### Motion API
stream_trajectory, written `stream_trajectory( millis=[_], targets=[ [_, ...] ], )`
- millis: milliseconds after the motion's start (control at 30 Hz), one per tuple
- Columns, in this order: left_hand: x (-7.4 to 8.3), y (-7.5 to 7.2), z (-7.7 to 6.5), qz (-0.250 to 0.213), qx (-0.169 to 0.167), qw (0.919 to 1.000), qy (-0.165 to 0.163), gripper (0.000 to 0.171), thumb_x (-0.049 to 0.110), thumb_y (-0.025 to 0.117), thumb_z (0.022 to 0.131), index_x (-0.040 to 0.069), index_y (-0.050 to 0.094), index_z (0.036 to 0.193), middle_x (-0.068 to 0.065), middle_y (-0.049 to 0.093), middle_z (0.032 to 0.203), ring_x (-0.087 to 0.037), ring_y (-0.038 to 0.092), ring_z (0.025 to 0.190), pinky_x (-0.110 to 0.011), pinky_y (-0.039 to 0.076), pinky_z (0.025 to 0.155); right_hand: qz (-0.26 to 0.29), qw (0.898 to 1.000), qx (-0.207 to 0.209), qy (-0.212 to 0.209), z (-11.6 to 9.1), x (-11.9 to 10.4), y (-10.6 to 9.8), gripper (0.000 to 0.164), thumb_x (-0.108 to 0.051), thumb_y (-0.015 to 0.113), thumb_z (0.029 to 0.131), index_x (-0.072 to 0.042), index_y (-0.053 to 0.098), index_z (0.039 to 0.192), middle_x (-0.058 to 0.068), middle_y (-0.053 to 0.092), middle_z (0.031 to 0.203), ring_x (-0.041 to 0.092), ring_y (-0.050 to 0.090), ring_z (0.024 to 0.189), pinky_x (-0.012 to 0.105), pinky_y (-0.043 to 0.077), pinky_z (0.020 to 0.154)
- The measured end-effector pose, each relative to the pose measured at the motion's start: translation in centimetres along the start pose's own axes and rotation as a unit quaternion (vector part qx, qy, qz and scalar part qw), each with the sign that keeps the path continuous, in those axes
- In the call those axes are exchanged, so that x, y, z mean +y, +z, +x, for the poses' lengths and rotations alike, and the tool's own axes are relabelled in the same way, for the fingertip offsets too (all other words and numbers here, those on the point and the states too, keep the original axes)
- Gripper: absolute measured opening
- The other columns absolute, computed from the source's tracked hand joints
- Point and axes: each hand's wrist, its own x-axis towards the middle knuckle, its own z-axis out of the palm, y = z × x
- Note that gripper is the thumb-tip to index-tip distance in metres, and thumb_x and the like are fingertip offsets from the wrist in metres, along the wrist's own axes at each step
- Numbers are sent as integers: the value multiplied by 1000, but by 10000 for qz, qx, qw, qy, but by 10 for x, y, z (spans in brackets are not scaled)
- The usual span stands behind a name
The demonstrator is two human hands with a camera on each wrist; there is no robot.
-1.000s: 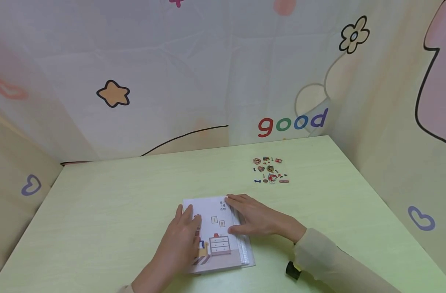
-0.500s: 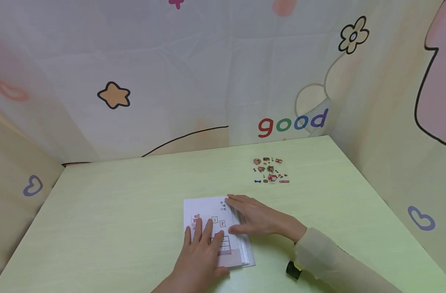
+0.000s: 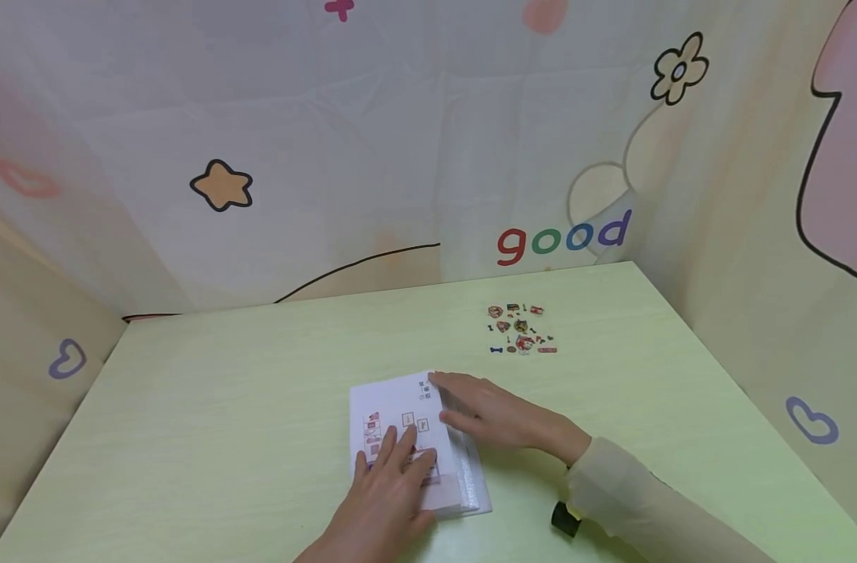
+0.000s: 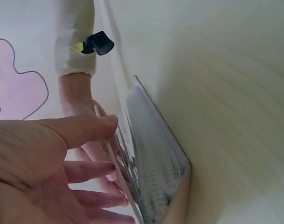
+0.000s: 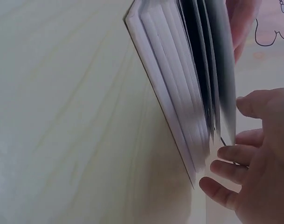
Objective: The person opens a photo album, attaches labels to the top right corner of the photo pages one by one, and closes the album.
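Observation:
A white album (image 3: 386,399), its cover printed with furniture and small pictures, lies near the front of the table. My left hand (image 3: 386,500) lays spread fingers on its lower cover. In the left wrist view the thumb (image 4: 93,130) laps the raised cover's bottom edge, opposite the fingers, so the cover (image 4: 118,170) sits between them. My right hand (image 3: 502,410) is at the upper right side, fingertips close to the cover's edge and fingers loosely extended. The right wrist view shows pale pages (image 5: 179,84) fanned under the cover, with the right thumb (image 5: 256,103) by its edge.
A clear sheet of colourful stickers (image 3: 521,328) lies farther back to the right on the light table (image 3: 259,391). A small black object (image 3: 565,519) shows beside the right sleeve (image 3: 632,493). Patterned cloth (image 3: 330,156) hangs at the back and sides.
My left hand has slid from the album's left side to its lower middle, thumb at the bottom edge. The cover has since lifted and tilted a little; the right hand has barely shifted.

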Motion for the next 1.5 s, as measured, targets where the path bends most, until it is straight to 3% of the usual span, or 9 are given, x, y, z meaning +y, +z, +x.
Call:
stream_trajectory(
  millis=[300,467,600,800,1033,1233,1333,1500],
  targets=[
    [5,-7,-7,-326,66,9994,-35,62,10,69,88,4,53,148,-23,41,159,-47,38,145,-70,42,102,329,9994,106,75,3,-3,-1,69,-41,43,111,-9,17,166,7,28,168,26,27,154,50,25,122],
    [10,-15,-14,-538,324,9980,-80,72,5,64,88,9,42,157,-20,34,164,-43,35,148,-59,41,110,266,9996,83,-22,4,-3,-1,61,-36,43,112,-8,27,164,9,34,166,28,31,152,50,26,122],
    [11,-23,-19,-625,489,9968,-112,83,3,67,87,18,36,162,-17,26,168,-42,36,148,-53,48,105,162,9998,46,-144,6,-3,1,59,-34,46,111,-5,34,161,10,37,164,28,33,151,49,27,122],
    [11,-33,-25,-664,823,9940,-264,75,3,69,85,18,47,155,-12,27,168,-33,50,140,-40,60,80,-120,9997,-10,-203,7,-2,2,59,-38,48,110,-4,40,158,9,35,165,29,31,152,52,27,121],
    [9,-46,-31,-811,1181,9876,-649,53,13,73,92,14,57,142,-12,35,165,-35,64,123,-49,59,87,-351,9988,-40,-331,8,-2,3,57,-36,52,109,-4,45,155,11,34,165,30,31,152,54,29,120],
    [4,-52,-37,-752,1485,9821,-881,48,19,75,94,11,60,139,-8,38,163,-26,73,96,-40,62,78,-508,9978,-85,-411,9,-1,6,58,-35,55,108,-2,45,155,13,34,165,31,32,152,54,30,119],
    [1,-53,-41,-629,1746,9794,-794,50,16,76,92,8,61,140,-7,40,162,-22,73,92,-34,61,73,-565,9975,-106,-416,10,-1,6,59,-35,56,107,-2,45,155,13,34,165,31,32,152,52,30,120],
    [-8,-53,-47,-428,2222,9724,-574,54,8,79,88,3,63,139,-8,45,159,-21,71,103,-24,55,64,-687,9963,-107,-504,11,-1,6,60,-34,58,107,0,44,154,16,36,164,34,36,149,54,33,118]
  ],
)
